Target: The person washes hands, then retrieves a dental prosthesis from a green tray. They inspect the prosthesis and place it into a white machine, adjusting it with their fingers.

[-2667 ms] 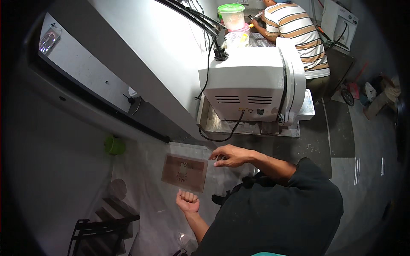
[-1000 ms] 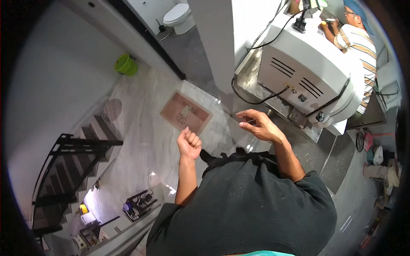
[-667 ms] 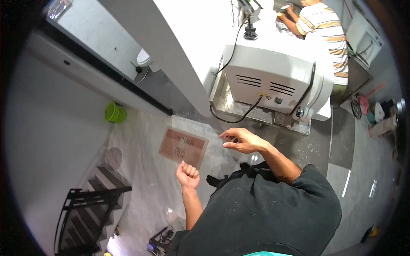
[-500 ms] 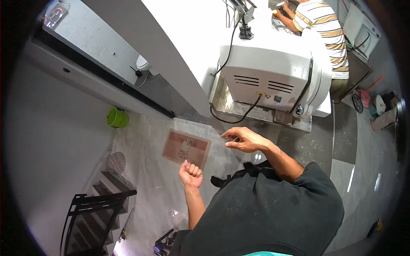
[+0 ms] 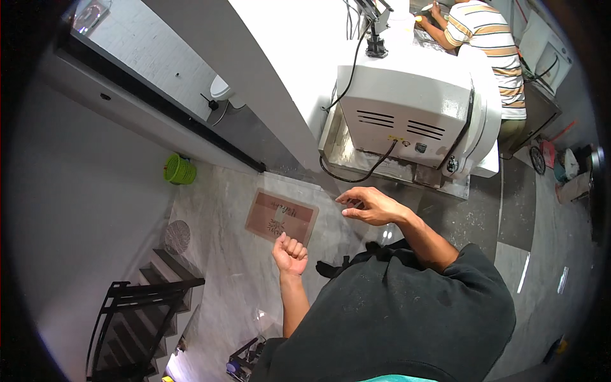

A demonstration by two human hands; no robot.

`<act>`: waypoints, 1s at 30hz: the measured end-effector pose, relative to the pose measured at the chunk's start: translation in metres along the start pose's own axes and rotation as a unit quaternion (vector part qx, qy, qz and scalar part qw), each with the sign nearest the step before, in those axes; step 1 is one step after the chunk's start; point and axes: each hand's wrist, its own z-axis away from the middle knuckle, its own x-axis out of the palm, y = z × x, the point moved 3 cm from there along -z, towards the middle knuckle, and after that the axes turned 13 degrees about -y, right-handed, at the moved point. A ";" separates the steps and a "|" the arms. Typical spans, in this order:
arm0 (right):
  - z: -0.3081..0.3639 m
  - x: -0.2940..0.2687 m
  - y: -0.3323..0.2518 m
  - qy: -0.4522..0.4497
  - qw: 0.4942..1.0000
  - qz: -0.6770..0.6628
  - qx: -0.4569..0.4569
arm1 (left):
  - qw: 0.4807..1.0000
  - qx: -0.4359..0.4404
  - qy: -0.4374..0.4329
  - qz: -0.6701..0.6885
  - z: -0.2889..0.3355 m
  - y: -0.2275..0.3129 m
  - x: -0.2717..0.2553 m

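My left hand (image 5: pixel 291 254) is raised over the floor with its fingers curled into a loose fist, palm side up, and nothing shows in it. Beyond it on the floor lies a brown doormat (image 5: pixel 264 213) with dark markings. My right hand (image 5: pixel 372 207) hangs in the air to the right, fingers stretched forward and slightly bent, thumb apart, holding nothing. Just past that hand stands a large white machine (image 5: pixel 407 95) with vent slots and a black cable (image 5: pixel 363 181); the hand looks apart from it.
Stairs with a black railing (image 5: pixel 153 286) are at the lower left. A green basket (image 5: pixel 180 170) stands by the wall. At the far right a person in a striped shirt (image 5: pixel 487 38) works at a counter. A doorway with a dark sill (image 5: pixel 191 121) opens at the upper left.
The whole view has shifted slightly, so the room appears a little farther right. Both hands keep nearly the same pose.
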 end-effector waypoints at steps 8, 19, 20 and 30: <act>0.004 0.004 0.002 -0.001 1.000 -0.019 0.002 | 1.000 0.001 0.013 0.003 0.006 -0.001 -0.003; 0.007 0.008 0.006 0.004 0.999 -0.045 -0.001 | 0.999 0.012 0.036 -0.011 0.018 -0.002 -0.004; 0.008 0.005 0.005 -0.002 0.999 -0.043 0.011 | 1.000 0.010 0.028 -0.009 0.017 -0.002 -0.004; 0.009 0.013 0.005 -0.012 0.999 -0.044 0.016 | 0.999 0.014 0.048 -0.020 0.027 -0.004 0.001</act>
